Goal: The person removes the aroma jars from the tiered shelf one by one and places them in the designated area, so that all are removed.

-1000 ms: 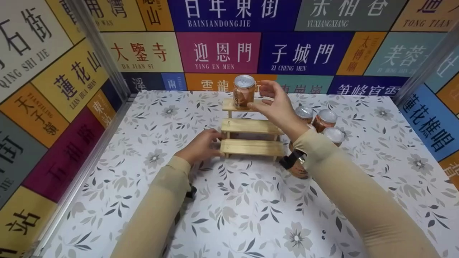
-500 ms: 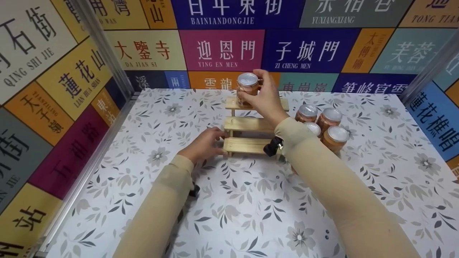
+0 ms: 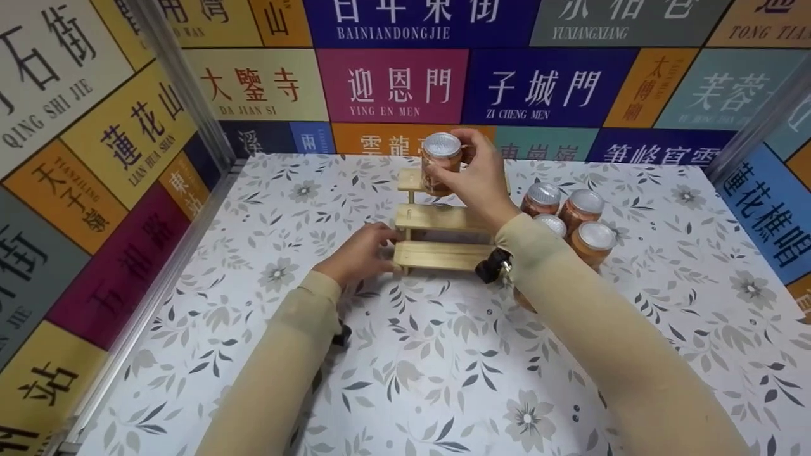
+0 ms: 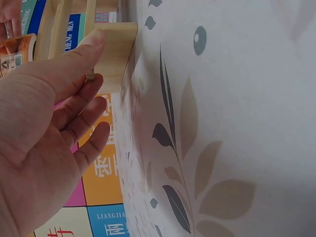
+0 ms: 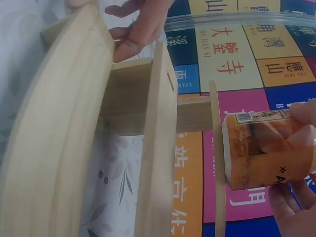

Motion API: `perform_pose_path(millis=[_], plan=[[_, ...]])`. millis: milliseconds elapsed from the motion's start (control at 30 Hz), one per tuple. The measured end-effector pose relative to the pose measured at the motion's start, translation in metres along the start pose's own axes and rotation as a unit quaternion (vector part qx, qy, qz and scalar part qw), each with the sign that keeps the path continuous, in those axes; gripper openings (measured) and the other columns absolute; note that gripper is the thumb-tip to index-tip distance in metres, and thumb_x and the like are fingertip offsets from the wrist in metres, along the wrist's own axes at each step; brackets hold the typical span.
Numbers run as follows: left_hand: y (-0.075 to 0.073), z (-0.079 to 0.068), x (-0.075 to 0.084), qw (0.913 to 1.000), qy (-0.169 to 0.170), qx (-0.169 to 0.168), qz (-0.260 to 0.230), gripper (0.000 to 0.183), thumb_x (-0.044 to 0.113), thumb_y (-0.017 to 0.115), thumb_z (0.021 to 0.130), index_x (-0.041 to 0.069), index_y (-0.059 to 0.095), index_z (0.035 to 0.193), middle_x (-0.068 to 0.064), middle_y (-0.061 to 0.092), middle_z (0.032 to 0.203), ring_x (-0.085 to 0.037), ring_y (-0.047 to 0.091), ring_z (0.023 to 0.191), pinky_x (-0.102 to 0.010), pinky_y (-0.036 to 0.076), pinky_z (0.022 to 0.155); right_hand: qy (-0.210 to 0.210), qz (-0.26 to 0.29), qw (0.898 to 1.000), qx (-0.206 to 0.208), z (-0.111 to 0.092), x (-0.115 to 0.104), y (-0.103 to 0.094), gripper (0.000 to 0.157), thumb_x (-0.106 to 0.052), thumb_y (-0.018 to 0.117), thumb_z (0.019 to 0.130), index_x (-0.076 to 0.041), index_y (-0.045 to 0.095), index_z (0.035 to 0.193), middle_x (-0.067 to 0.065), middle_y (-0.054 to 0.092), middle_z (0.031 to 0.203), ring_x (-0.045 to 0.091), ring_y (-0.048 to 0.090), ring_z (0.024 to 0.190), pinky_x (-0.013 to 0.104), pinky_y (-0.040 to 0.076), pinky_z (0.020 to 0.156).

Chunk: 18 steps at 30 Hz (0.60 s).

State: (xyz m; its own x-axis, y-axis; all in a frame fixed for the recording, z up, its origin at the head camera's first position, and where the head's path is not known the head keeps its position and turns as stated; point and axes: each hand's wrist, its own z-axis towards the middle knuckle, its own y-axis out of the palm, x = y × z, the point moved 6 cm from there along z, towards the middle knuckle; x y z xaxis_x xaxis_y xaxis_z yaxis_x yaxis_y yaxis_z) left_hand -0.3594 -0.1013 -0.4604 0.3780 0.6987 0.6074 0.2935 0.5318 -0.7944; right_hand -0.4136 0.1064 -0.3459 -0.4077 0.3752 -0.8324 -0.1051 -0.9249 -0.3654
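A three-tier wooden stand (image 3: pixel 443 254) stands on the flower-patterned tabletop. At its top tier my right hand (image 3: pixel 483 174) grips a brown-orange can (image 3: pixel 441 166) with a silvery lid, thumb on one side and fingers on the other. In the right wrist view the can's (image 5: pixel 264 150) base is close against the top board; whether they touch I cannot tell. Down at the stand's left end, my left hand (image 3: pixel 361 254) pinches the edge of the low tier between thumb and index finger, as the left wrist view shows. Its other fingers are loosely bent.
Several similar cans (image 3: pixel 583 209) cluster right of the stand, and another can (image 3: pixel 524 299) is partly hidden by the right forearm. A wall of colourful street-name signs (image 3: pixel 393 85) closes off the back, with more panels (image 3: pixel 70 158) along the left side.
My right hand closed its fingers round the can, which stood on the top tier. The can has since shifted slightly forward and to the right. The left hand stays at the stand's end.
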Motion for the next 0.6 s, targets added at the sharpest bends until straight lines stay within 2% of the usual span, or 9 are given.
perform_pose_path(millis=[233, 500, 600], plan=[[-0.001, 0.001, -0.002, 1.0000, -0.006, 0.000, -0.006, 0.059, 0.016, 0.089, 0.079, 0.012, 0.067, 0.134, -0.007, 0.063, 0.128, -0.029, 0.058, 0.119, -0.042, 0.049, 0.105, 0.011, 0.012, 1.000, -0.010, -0.023, -0.006, -0.016, 0.066, -0.020, 0.093, 0.077, -0.010, 0.058, 0.132, 0.008, 0.065, 0.124, 0.019, 0.063, 0.113, 0.037, 0.053, 0.104], [0.001, 0.000, 0.000, 0.9998, -0.011, -0.001, -0.019, 0.058, 0.013, 0.088, 0.079, 0.012, 0.068, 0.133, -0.005, 0.063, 0.126, -0.027, 0.058, 0.118, -0.041, 0.049, 0.104, -0.002, 0.017, 1.000, -0.008, -0.062, -0.014, -0.044, 0.068, -0.021, 0.094, 0.075, -0.010, 0.059, 0.132, 0.007, 0.067, 0.125, 0.018, 0.066, 0.116, 0.033, 0.054, 0.104], [0.001, 0.001, -0.001, 0.9998, -0.013, 0.001, -0.018, 0.059, 0.015, 0.089, 0.078, 0.013, 0.068, 0.133, -0.004, 0.063, 0.126, -0.026, 0.058, 0.118, -0.041, 0.049, 0.104, -0.007, 0.032, 0.999, -0.009, -0.079, -0.022, -0.055, 0.067, -0.015, 0.093, 0.076, -0.006, 0.059, 0.133, 0.009, 0.065, 0.128, 0.019, 0.064, 0.119, 0.031, 0.051, 0.107]])
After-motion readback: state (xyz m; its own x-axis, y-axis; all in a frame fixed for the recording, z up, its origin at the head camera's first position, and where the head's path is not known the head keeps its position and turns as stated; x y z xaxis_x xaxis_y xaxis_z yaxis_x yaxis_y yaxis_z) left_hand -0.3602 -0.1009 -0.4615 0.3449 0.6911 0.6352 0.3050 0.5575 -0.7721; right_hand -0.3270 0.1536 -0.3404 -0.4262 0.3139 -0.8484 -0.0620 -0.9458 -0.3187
